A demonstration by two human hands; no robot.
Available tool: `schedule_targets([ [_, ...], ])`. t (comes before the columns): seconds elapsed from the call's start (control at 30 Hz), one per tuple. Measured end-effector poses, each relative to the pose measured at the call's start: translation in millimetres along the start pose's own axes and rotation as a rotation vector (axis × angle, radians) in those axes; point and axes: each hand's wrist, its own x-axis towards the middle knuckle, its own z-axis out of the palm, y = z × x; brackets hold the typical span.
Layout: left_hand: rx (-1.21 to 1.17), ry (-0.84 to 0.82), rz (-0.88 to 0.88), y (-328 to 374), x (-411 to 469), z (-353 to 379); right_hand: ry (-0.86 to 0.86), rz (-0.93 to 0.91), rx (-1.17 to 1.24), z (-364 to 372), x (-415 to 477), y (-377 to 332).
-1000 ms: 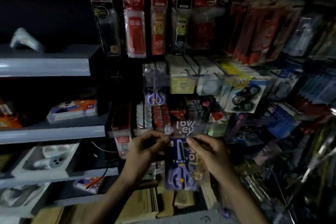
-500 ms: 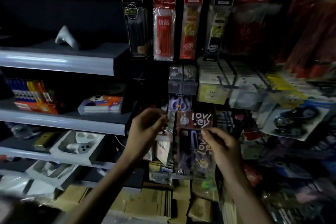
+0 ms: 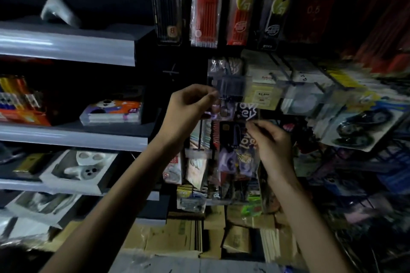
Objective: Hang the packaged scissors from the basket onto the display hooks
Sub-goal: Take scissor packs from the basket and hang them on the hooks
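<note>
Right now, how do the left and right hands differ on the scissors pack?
Height: the left hand is raised higher than the right hand.
Grip spot: the left hand pinches the scissors pack near its top left corner; the right hand pinches its right edge, below the header.
Shared: both hold the same pack.

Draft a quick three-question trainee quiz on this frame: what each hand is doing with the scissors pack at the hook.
1. True or false: the right hand grips the packaged scissors by the pack's right edge.
2. Where is the left hand?
A) resting flat on a shelf
B) pinching at the front end of the display hook, above the pack
C) reaching down into a cardboard box
3. Fill in: seen through the pack, the scissor handles are ____.

Key: 1 true; 2 B; 3 purple.
</note>
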Motion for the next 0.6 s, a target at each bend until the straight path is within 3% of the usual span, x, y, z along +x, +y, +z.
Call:
schedule_targets([
  [0.17, -0.088, -0.07, 0.042, 23, -2, -4, 0.014, -0.025, 0.029, 13, 11, -5],
  [0.6, 0.126, -0.109, 0.139, 36, 9, -15, 0.026, -0.038, 0.108, 41, 41, -10],
])
